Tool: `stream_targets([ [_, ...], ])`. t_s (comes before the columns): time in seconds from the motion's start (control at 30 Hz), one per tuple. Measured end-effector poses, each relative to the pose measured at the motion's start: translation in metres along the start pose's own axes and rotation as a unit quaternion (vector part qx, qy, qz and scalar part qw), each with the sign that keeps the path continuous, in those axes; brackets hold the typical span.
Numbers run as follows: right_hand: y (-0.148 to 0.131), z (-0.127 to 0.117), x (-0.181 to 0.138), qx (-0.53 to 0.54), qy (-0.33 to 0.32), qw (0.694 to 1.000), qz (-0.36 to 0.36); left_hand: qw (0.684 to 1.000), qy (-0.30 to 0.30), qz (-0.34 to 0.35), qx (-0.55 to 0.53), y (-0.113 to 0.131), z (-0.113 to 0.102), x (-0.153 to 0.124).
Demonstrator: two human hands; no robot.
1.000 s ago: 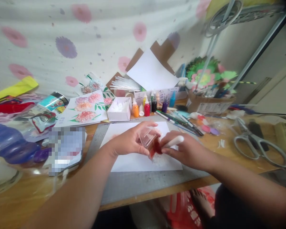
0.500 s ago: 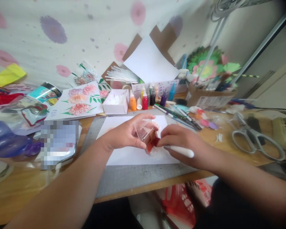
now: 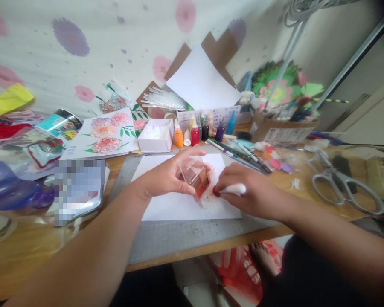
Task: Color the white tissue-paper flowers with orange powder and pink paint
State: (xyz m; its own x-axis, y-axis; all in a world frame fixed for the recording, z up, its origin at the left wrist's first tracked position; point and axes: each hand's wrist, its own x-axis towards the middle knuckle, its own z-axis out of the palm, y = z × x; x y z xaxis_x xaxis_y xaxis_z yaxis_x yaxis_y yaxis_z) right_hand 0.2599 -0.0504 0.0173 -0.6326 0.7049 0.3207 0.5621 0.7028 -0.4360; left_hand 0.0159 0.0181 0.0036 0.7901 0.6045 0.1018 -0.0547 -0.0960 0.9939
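Note:
My left hand [image 3: 168, 175] is closed around a small clear box [image 3: 196, 177] with red paint in its lower part, tilted above a white sheet of paper [image 3: 176, 204]. My right hand [image 3: 248, 189] pinches a white stick with a red tip [image 3: 230, 189]. The red tip touches the paper just right of the box, where faint reddish dabs show. The sheet lies on a grey cutting mat [image 3: 179, 238].
Small paint bottles [image 3: 200, 134], a white box [image 3: 156, 135] and painted flower sheets [image 3: 105, 136] stand behind the paper. Pens [image 3: 243, 154] and scissors [image 3: 345, 187] lie to the right. A blue bottle [image 3: 9, 187] and clutter fill the left; the table edge is near.
My right hand has turned the white stick, drawn its red tip away from the clear box and set it on the paper. The left hand keeps the box, slightly more tilted.

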Motion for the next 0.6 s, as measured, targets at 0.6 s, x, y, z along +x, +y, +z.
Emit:
stream_targets([
  [0.6, 0.009, 0.014, 0.011, 0.012, 0.049, 0.999, -0.016, 0.999, 0.023, 0.014, -0.025, 0.001, -0.007, 0.001],
])
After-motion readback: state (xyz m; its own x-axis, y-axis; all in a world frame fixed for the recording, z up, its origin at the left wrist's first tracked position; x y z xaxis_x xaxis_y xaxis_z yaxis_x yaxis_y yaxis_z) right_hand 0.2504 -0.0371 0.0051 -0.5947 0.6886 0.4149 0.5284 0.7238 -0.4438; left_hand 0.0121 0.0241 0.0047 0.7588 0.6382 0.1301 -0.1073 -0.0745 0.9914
